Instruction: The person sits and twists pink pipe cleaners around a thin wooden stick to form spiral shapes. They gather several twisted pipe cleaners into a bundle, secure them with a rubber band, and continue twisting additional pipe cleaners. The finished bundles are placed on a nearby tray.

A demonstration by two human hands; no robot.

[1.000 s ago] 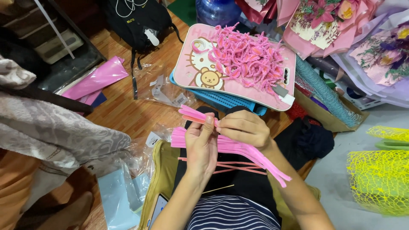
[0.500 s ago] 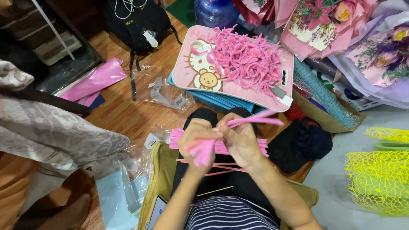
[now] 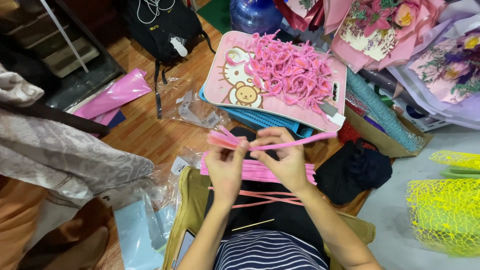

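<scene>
floor: wooden floor (image 3: 145,135), stuff everywhere
tray: pink cartoon tray (image 3: 227,82) heaped with finished pink curls (image 3: 292,72)
lap: loose pink strips (image 3: 260,170) lying across it
right hand (image 3: 285,157): grip pinched on the pink strip (image 3: 300,142) running rightward
left hand (image 3: 225,165): grip clamped on its folded end
tip: probably keep tension even and pinch close to the fold

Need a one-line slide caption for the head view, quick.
Both hands, left hand and right hand, bend a pink pipe cleaner over more stems in the lap.

Tray (image 3: 227,80) lies beyond hands, bouquets (image 3: 400,35) right.
</scene>
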